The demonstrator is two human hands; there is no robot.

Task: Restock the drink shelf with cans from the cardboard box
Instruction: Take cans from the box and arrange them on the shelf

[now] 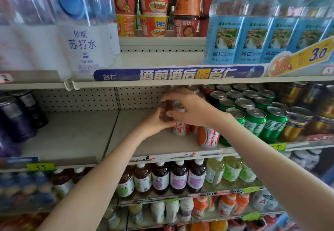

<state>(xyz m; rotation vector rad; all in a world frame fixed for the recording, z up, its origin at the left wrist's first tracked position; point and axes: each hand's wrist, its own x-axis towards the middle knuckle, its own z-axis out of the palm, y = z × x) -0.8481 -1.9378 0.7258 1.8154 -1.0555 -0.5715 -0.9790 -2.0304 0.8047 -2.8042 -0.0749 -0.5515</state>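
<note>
Fingers [172, 96] of my right hand [189, 107] and left hand [155, 122] are clamping one orange-white can [179, 128] on the drink shelf [81, 136] beside a twin can [207, 137]; restocking is seeming barely begun; much shelf is lying bare.

Bright, even indoor light with soft, faint shadows under the shelf edges. Wide-angle bending curves the shelves toward the frame's corners. The lower left and upper left are smeared and out of focus; the centre is sharper, with pale sheen on can tops [255, 112].
</note>
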